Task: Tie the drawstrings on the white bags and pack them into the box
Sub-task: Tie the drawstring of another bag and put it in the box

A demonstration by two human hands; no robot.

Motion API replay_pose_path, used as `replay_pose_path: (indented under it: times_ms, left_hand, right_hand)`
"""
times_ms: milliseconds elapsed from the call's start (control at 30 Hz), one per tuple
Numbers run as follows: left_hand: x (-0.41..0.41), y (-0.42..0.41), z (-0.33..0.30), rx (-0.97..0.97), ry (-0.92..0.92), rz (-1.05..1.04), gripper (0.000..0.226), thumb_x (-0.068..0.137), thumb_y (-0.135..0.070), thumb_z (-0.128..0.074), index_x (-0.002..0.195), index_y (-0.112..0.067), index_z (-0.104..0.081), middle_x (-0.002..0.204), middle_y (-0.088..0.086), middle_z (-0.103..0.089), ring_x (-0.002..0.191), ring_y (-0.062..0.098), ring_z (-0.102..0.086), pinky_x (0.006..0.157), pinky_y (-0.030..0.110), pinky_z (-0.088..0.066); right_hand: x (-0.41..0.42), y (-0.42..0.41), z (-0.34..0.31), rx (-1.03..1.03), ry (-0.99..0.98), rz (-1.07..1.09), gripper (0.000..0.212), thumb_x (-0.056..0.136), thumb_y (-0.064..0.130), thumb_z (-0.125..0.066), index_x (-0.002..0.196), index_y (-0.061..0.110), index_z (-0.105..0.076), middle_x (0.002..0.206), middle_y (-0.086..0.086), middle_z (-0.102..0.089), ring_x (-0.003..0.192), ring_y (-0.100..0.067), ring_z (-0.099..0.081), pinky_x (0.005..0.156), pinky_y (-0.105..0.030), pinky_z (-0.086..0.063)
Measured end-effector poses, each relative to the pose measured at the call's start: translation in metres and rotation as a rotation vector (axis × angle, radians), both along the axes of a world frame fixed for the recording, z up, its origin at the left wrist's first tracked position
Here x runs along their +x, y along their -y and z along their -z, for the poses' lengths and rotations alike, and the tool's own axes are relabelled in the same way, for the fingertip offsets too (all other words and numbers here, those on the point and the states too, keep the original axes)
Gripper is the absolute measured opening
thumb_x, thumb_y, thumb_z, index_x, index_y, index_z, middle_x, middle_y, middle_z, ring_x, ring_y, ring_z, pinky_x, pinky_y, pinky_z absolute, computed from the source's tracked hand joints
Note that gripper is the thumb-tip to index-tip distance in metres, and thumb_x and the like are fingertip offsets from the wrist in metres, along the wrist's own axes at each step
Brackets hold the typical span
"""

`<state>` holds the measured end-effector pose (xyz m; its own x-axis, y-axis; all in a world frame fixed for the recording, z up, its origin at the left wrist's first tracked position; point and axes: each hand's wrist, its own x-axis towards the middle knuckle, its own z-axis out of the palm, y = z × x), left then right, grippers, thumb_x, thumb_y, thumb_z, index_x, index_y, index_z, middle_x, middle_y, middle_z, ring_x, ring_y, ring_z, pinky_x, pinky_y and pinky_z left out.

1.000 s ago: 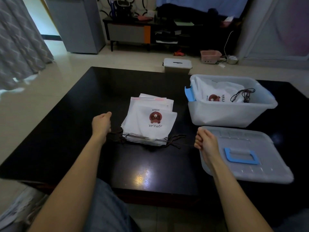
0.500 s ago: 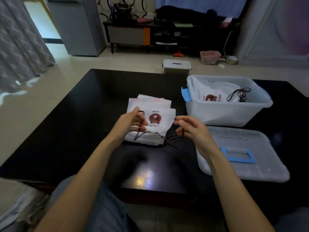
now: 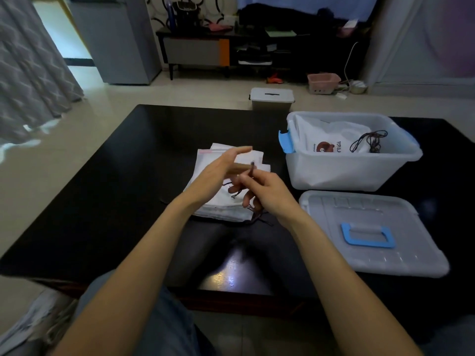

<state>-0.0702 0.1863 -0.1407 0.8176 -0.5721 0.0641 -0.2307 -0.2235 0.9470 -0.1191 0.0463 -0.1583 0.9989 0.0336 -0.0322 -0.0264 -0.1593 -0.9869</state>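
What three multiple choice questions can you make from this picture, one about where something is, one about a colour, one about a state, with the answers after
1. Where does the box lid lie?
A. On the table, nearer the person than the box
B. Clipped onto the box
C. On the floor by the curtain

2. What colour is the lid's handle?
A. Red
B. Blue
C. Black

3. What is the state of the clear box?
A. Closed and latched
B. Open and empty
C. Open with a white bag inside

Answers:
1. A, the lid rests flat on the black table just in front of the box.
2. B, the handle is light blue, like the box's latch.
3. C, the box has no lid on, and a white bag with dark drawstrings lies inside.
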Motion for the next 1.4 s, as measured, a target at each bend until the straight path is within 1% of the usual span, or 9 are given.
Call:
replay_pose_path:
  times_ms: [267,433,567,733,867,967,1167,1300,1400]
  left_hand:
    - [0.004,-0.022,0.038,0.008,0.073,-0.099,0.015,0.092,-0.014,-0.058,0.102,-0.009,-0.069,0.09,0.005,-0.071,0.082,0.006,-0.066,0.074,0.014,-0.051]
    - [0.005,-0.032,0.039,-0.238,-0.067,-0.192,0.019,0.095,-0.013,-0.05,0.086,-0.007,-0.066,0.076,-0.006,-0.069,0.08,0.006,-0.064,0.077,0.018,-0.052]
    - [0.006,-0.026,0.05,-0.17,-0.122,-0.098,0.025,0.098,-0.014,-0.043,0.092,-0.007,-0.066,0.091,0.0,-0.069,0.094,0.014,-0.065,0.088,0.026,-0.051]
    - [0.014,-0.016,0.069,0.116,0.208,-0.005,0.023,0.087,-0.019,-0.062,0.11,-0.022,-0.063,0.109,-0.013,-0.065,0.106,-0.001,-0.058,0.093,0.016,-0.043]
    - [0.01,-0.008,0.065,-0.028,0.049,-0.069,0.011,0.093,-0.01,-0.056,0.098,-0.008,-0.066,0.086,0.004,-0.068,0.079,0.005,-0.065,0.079,0.018,-0.048]
    - [0.009,-0.009,0.058,-0.095,-0.04,-0.125,0.016,0.095,-0.005,-0.05,0.098,-0.004,-0.065,0.077,0.01,-0.063,0.063,0.009,-0.064,0.07,0.018,-0.051]
    - [0.003,-0.01,0.06,-0.026,-0.143,-0.065,0.02,0.088,-0.007,-0.062,0.102,-0.019,-0.067,0.096,-0.005,-0.069,0.076,0.028,-0.066,0.068,0.024,-0.056]
    - [0.004,-0.01,0.062,-0.031,-0.144,-0.088,0.012,0.091,-0.011,-0.058,0.095,-0.012,-0.069,0.094,-0.002,-0.068,0.083,0.012,-0.064,0.077,0.024,-0.053]
    - [0.008,-0.013,0.061,-0.296,-0.329,-0.246,0.018,0.095,-0.015,-0.05,0.093,-0.009,-0.067,0.102,0.001,-0.07,0.098,0.012,-0.064,0.091,0.03,-0.049]
  right_hand:
    - [0.002,0.016,0.004,0.052,-0.049,0.023,0.01,0.097,0.014,-0.05,0.091,0.016,-0.058,0.081,-0.009,-0.072,0.051,-0.013,-0.057,0.043,-0.019,-0.038]
    - [0.004,0.02,0.011,0.166,-0.1,0.101,0.008,0.092,0.003,-0.055,0.091,0.009,-0.06,0.071,-0.007,-0.069,0.052,-0.009,-0.058,0.048,-0.017,-0.043]
    - [0.005,0.022,0.013,0.332,-0.063,0.058,0.009,0.088,0.0,-0.059,0.089,0.009,-0.062,0.071,-0.005,-0.07,0.061,-0.012,-0.063,0.059,-0.019,-0.051]
    - [0.007,0.03,0.015,0.076,0.049,-0.078,0.028,0.076,0.004,-0.074,0.098,0.019,-0.066,0.087,-0.001,-0.073,0.085,-0.014,-0.07,0.078,-0.025,-0.054]
    - [0.011,0.033,0.022,-0.295,0.307,0.059,0.037,0.077,0.002,-0.073,0.1,0.03,-0.064,0.1,0.007,-0.068,0.087,-0.008,-0.067,0.082,-0.025,-0.055]
    - [0.014,0.03,0.029,-0.475,0.447,0.201,0.029,0.077,0.005,-0.074,0.104,0.009,-0.067,0.109,0.001,-0.059,0.09,-0.012,-0.064,0.08,-0.019,-0.053]
    - [0.01,0.02,0.036,-0.449,0.505,0.185,0.017,0.077,0.007,-0.076,0.093,0.004,-0.071,0.113,0.002,-0.055,0.096,-0.014,-0.062,0.08,-0.022,-0.055]
    - [0.01,0.022,0.04,-0.374,0.504,0.183,0.016,0.079,0.007,-0.074,0.094,0.004,-0.073,0.11,0.002,-0.059,0.096,-0.01,-0.063,0.081,-0.019,-0.053]
    - [0.008,0.026,0.046,-0.273,0.456,0.287,0.014,0.086,0.01,-0.067,0.098,0.004,-0.072,0.108,0.001,-0.063,0.094,-0.012,-0.065,0.08,-0.021,-0.054]
